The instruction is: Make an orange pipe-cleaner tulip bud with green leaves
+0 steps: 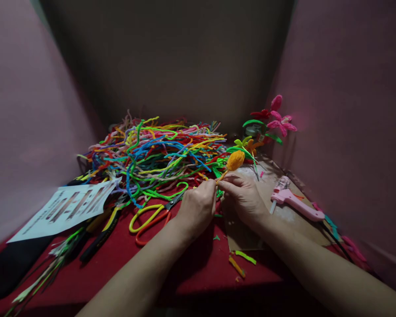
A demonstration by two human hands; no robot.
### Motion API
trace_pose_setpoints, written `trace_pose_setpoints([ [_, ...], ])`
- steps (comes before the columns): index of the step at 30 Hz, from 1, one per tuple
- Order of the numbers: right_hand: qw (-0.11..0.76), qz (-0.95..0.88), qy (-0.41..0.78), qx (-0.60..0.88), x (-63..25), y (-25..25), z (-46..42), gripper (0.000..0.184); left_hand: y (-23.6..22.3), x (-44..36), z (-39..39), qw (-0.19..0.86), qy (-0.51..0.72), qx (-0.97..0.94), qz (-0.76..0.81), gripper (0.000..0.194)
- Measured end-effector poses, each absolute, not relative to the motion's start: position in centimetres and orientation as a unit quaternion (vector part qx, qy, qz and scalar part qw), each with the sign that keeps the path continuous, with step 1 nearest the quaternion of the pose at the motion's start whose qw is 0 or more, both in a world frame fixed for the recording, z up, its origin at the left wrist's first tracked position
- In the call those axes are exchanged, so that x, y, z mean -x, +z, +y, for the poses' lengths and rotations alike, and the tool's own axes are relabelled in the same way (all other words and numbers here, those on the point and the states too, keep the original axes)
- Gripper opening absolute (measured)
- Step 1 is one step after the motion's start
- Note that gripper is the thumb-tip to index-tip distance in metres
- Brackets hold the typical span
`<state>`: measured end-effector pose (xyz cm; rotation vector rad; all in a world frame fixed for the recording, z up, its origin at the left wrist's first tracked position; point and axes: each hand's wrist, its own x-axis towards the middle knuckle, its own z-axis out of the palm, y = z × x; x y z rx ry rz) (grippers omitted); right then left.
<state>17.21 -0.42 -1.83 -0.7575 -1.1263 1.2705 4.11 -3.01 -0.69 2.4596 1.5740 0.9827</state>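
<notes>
An orange fuzzy pipe-cleaner flower bud (235,161) points up and to the right, its thin orange stem running down between my hands. My left hand (199,200) is closed in a fist around the lower stem. The fingers of my right hand (242,193) pinch the same stem just under the bud, close against the left hand. The lower end of the stem is hidden by my fingers. Scissors (152,220) with one yellow and one red handle lie just left of my left hand.
A heap of colourful pipe cleaners (165,154) fills the back. A pink glue gun (295,200) rests on cardboard (244,233) at right, near finished pink flowers (282,123). Pliers (102,233), a printed sheet (66,209) and stem wires (53,264) lie left; scraps (246,257) lie in front.
</notes>
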Motion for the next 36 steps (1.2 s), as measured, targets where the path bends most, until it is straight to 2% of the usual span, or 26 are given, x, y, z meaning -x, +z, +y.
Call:
trace_pose_setpoints([
  [2,0.602,-0.513,0.509,0.339,-17.3,-1.8,-0.4,0.005,-0.7,-4.2,-3.1,0.035,0.34,-0.797,0.498,0.019],
  [4,0.589,-0.529,0.511,0.336,-17.4,-1.7,-0.5,0.007,-0.2,-4.3,-3.1,0.117,0.39,-0.767,0.496,0.018],
  [8,0.569,-0.527,0.553,0.306,-17.6,-1.3,-0.7,0.008,1.3,-4.1,-3.3,0.448,0.433,-0.635,0.456,0.019],
  [11,0.567,-0.499,0.598,0.27,-17.6,-0.9,-0.9,0.007,1.9,-3.8,-3.4,0.616,0.434,-0.536,0.381,0.015],
  [15,0.521,-0.442,0.692,0.233,-17.5,-0.3,-1.1,0.013,2.0,-3.1,-3.2,0.72,0.408,-0.469,0.309,0.012],
  [18,0.525,-0.423,0.701,0.23,-17.5,-0.2,-1.2,0.012,2.0,-2.8,-2.9,0.754,0.376,-0.462,0.279,0.01],
  [20,0.542,-0.418,0.689,0.238,-17.4,-0.3,-1.1,0.01,2.0,-2.9,-2.9,0.733,0.374,-0.486,0.293,0.012],
  [22,0.556,-0.414,0.676,0.251,-17.4,-0.6,-1.0,0.009,1.9,-3.2,-3.0,0.655,0.382,-0.551,0.348,0.017],
  [24,0.57,-0.409,0.664,0.26,-17.3,-0.8,-0.9,0.01,1.5,-3.7,-3.1,0.507,0.392,-0.642,0.421,0.018],
  [27,0.585,-0.396,0.651,0.277,-17.2,-0.9,-0.9,0.011,0.3,-4.3,-3.2,0.199,0.397,-0.749,0.491,0.012],
  [29,0.593,-0.393,0.641,0.288,-17.1,-0.9,-1.0,0.011,-0.5,-4.5,-3.2,0.059,0.364,-0.783,0.501,0.016],
  [32,0.593,-0.399,0.632,0.299,-16.9,-1.0,-1.2,0.011,-1.2,-4.5,-3.1,-0.026,0.311,-0.805,0.504,0.022],
  [36,0.571,-0.418,0.643,0.294,-16.9,-1.3,-1.2,0.011,-1.0,-4.3,-3.0,-0.021,0.323,-0.807,0.494,0.019],
])
